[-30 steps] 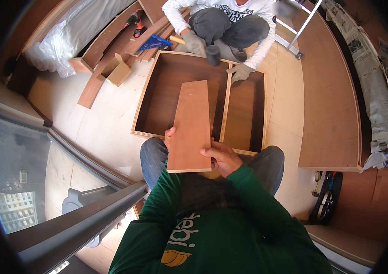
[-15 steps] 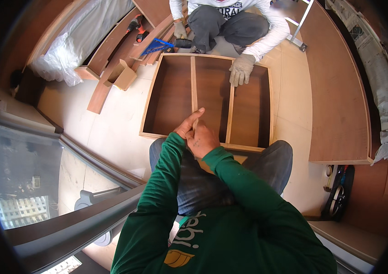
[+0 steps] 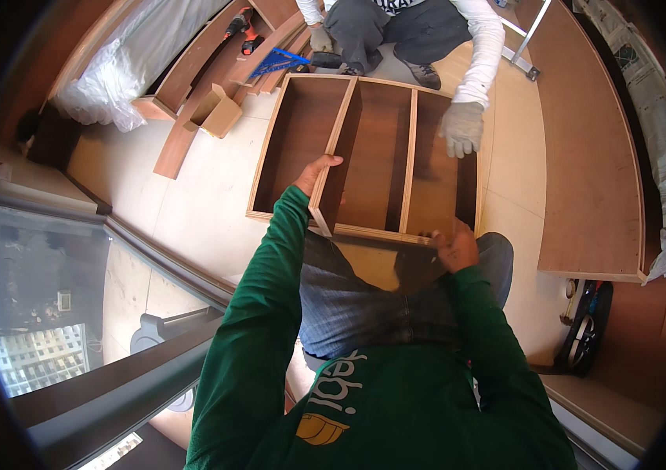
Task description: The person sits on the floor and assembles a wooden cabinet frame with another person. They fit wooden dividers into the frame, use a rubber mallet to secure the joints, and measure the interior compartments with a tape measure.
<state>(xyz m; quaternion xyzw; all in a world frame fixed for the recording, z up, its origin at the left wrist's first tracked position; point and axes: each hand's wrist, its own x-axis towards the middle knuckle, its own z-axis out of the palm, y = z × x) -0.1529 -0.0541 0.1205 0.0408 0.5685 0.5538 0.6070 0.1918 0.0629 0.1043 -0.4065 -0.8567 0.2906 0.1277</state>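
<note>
A shallow wooden drawer-like box (image 3: 443, 233) lies in front of my knees, with upright dividers across it. My left hand (image 3: 317, 174) is closed around a divider board (image 3: 338, 141), thumb over its top edge. The board's near end sits raised and overlaps the box's near rim. By the near right part of that rim is my right hand (image 3: 458, 249), slightly blurred, its fingers apart and nothing visible in them. A second divider (image 3: 410, 157) stands upright to the right of the held board.
Opposite me crouches a person, one gloved hand (image 3: 463, 129) above the box's right side, the other by a black mallet (image 3: 327, 59). To the left lie a cardboard box (image 3: 217, 113), blue square (image 3: 278, 63), cordless drill (image 3: 243, 31) and planks. A wooden panel (image 3: 591, 172) stands right.
My hands have parted: the left holds the divider board, now tilted with its near end up, and the right moved rightward. The other person's gloved hand shifted right, off the divider.
</note>
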